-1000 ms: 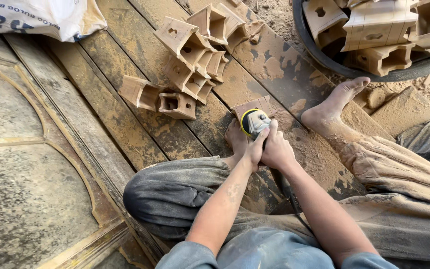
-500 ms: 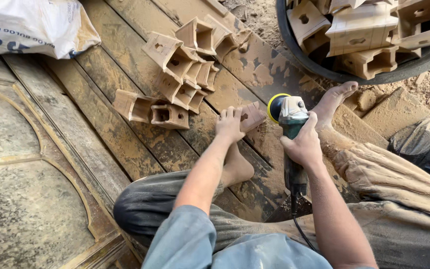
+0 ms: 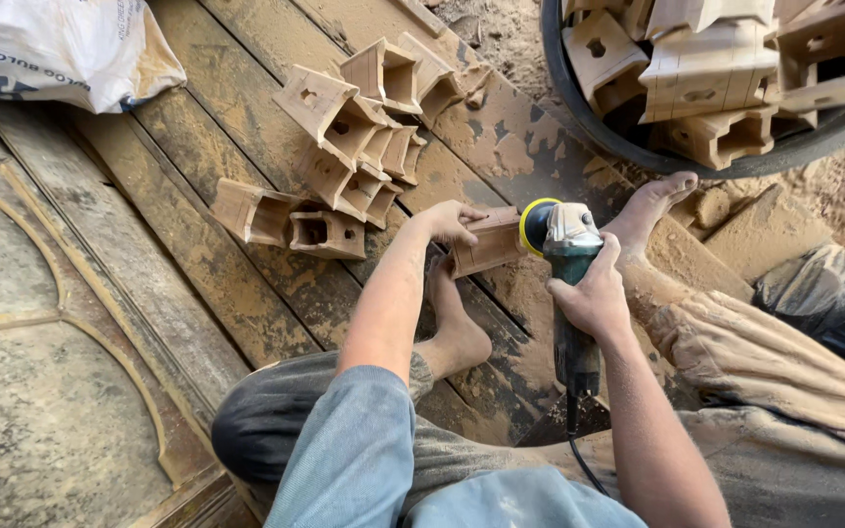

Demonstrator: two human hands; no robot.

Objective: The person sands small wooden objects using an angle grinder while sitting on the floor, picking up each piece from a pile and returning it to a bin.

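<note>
My left hand (image 3: 450,221) grips a small wooden block (image 3: 488,242), holding it against my left foot (image 3: 454,328) on the dusty planks (image 3: 246,264). My right hand (image 3: 594,291) is wrapped around a green angle grinder (image 3: 569,293). The grinder's yellow sanding disc (image 3: 537,225) touches the right end of the block. Its black cord (image 3: 579,460) runs back toward me. My right foot (image 3: 652,205) rests just beyond the grinder.
A pile of several hollow wooden blocks (image 3: 359,127) lies on the planks ahead, with two more (image 3: 290,223) to the left. A black tub (image 3: 638,147) at top right holds more blocks. A white sack (image 3: 51,49) sits top left. A carved panel (image 3: 41,372) lies left.
Both hands were together on the grinder a second ago. My left hand has since taken a wooden block, and the grinder's disc has come against its end.
</note>
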